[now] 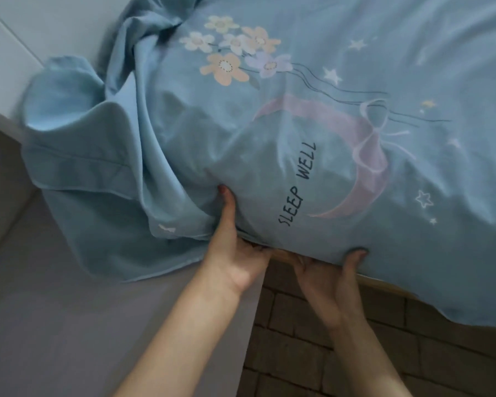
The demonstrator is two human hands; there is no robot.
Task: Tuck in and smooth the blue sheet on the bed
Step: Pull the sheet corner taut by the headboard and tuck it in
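Both forearms come up from the bottom of the head view, and the two hands meet at the near edge of the bed (384, 285). On the left hand (235, 253) the thumb lies up along the sheet (269, 167) while the fingers go under the edge, so this grip is closed on the cloth. The right hand (327, 273) has its thumb curled over the edge and its fingers hidden below; it also seems to pinch the sheet, though the fingers cannot be seen. The sheet covers the bed, printed with flowers (235, 50), a pink moon (355, 156) and the words SLEEP WELL. At the left it is bunched in deep folds, and one loose corner (83, 173) hangs over a grey surface (69, 310) beside the bed. I judge the cloth light, thin and very soft; it will slide and wrinkle easily and will not keep a shape. It is best taken at the hem, with both hands apart, then pulled tight before it is pushed under. Brick-pattern floor (327, 353) shows below.
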